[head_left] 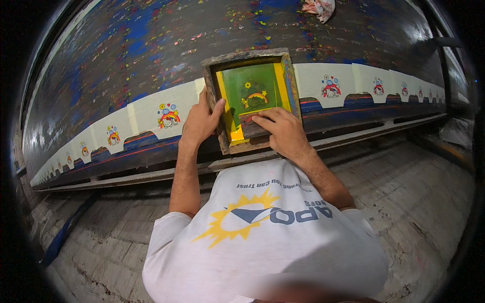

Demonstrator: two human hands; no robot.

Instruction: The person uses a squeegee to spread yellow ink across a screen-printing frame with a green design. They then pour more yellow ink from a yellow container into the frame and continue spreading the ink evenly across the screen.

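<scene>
At upper centre, the left hand [202, 121] gripped the screen [258, 81] by its left side while the right hand [284, 130] clasped the squeegee [254, 131] inside, a hold needing, I judged, even pressure.

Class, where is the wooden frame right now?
In the head view, the wooden frame lies above centre between white printed pieces, the left hand at its left side, the right hand over its lower right.

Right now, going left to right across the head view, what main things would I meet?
Lower-left blue strip, nearest left-side print, left hand, upper yellow flower, right hand, nearest right-side print, plastic-looking wrap.
</scene>
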